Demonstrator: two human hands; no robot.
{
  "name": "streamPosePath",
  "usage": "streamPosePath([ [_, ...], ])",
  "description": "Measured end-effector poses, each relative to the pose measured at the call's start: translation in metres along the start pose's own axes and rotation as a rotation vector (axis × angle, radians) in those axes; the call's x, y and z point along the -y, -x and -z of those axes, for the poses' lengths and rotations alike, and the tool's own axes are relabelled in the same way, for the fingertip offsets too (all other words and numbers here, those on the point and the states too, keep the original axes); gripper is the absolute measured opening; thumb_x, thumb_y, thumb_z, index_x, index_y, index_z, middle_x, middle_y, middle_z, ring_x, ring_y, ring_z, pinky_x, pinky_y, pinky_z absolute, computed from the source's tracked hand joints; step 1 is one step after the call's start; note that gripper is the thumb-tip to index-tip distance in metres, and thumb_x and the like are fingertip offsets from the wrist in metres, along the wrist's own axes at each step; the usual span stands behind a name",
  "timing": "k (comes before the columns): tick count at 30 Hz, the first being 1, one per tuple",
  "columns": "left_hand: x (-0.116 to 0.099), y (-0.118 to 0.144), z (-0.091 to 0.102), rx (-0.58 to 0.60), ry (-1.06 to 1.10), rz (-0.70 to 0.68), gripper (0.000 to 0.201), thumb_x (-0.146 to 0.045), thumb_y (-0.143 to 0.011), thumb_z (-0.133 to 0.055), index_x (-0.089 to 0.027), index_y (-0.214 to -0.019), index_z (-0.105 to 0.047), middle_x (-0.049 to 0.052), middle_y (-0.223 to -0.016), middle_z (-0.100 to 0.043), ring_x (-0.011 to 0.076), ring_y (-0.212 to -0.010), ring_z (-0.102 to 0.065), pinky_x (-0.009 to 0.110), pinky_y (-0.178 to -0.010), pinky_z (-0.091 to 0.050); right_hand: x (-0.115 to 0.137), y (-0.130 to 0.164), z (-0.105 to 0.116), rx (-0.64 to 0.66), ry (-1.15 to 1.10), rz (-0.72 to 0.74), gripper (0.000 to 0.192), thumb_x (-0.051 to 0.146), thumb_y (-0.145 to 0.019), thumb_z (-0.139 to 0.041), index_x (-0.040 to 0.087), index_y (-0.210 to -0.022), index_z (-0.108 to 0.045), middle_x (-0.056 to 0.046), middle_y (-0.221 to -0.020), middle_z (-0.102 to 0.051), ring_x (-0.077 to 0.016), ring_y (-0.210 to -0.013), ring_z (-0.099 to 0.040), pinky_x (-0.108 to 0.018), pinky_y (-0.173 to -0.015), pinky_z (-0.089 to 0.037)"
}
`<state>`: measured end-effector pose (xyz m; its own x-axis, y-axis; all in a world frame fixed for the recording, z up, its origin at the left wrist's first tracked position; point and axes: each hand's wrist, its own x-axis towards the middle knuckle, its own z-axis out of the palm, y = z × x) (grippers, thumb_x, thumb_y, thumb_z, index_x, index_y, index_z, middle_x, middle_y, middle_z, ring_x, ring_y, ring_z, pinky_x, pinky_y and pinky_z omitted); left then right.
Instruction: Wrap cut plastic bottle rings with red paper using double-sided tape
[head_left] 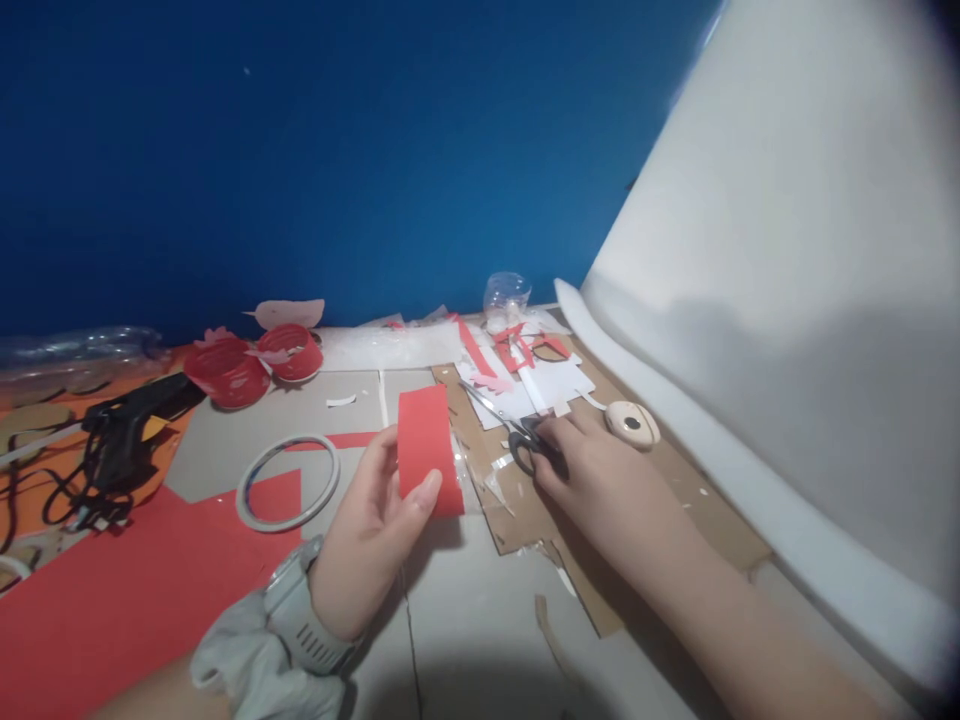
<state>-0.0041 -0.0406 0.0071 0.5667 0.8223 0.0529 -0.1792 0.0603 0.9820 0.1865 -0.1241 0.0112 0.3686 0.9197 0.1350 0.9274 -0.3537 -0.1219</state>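
Right now, a red paper piece (426,440) stands above the grey tabletop (465,620), pinched between the thumb and bent fingers of the left hand (382,530), with clear plastic (471,485) showing along its right edge. Just to the right, the right hand (592,465) reaches over a sheet of cardboard (525,515), its fingers curled at the dark handles of the scissors (515,437); whether they have closed on them I cannot tell. The blades point away, towards white paper (574,380) and red scraps (474,347). A cream, rounded object (632,425) sits just beyond that hand. Left of the watch (304,610), a tape ring (276,526) lies partly over a large red sheet (165,590). Farther off are two red cups (228,375), near a black glue gun (139,420).
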Motion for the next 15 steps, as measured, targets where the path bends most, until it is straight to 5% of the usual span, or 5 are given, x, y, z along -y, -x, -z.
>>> streamPosePath([
  [5,0.002,-0.001,0.001,-0.092,0.003,-0.029,0.029,-0.034,-0.09,-0.057,-0.026,-0.118,-0.053,0.001,-0.118,-0.064,0.0156,-0.11,-0.06,0.025,-0.092,-0.049,0.002,0.007,0.009,0.068,-0.269,-0.164,0.01,0.031,-0.089,-0.047,0.023,-0.09,-0.054,-0.003,-0.073,-0.062,-0.0185,-0.056,-0.056,-0.027,-0.047,-0.032],
  [11,0.007,-0.008,0.008,-0.184,0.046,-0.089,0.036,-0.035,-0.092,-0.053,-0.026,-0.127,-0.048,0.003,-0.125,-0.061,0.018,-0.119,-0.054,0.03,-0.102,-0.042,0.026,0.018,0.001,0.369,-1.161,-0.091,0.015,0.028,-0.089,-0.05,0.023,-0.102,-0.046,0.0,-0.081,-0.056,-0.0143,-0.064,-0.054,-0.027,-0.058,-0.044],
  [15,0.009,-0.01,0.013,-0.267,0.032,-0.077,0.04,-0.039,-0.093,-0.051,-0.028,-0.131,-0.044,0.003,-0.128,-0.058,0.0195,-0.122,-0.052,0.033,-0.105,-0.038,0.044,0.025,-0.004,0.439,-1.143,-0.041,0.01,0.026,-0.084,-0.055,0.02,-0.089,-0.05,0.001,-0.077,-0.051,-0.0146,-0.068,-0.051,-0.027,-0.061,-0.044],
])
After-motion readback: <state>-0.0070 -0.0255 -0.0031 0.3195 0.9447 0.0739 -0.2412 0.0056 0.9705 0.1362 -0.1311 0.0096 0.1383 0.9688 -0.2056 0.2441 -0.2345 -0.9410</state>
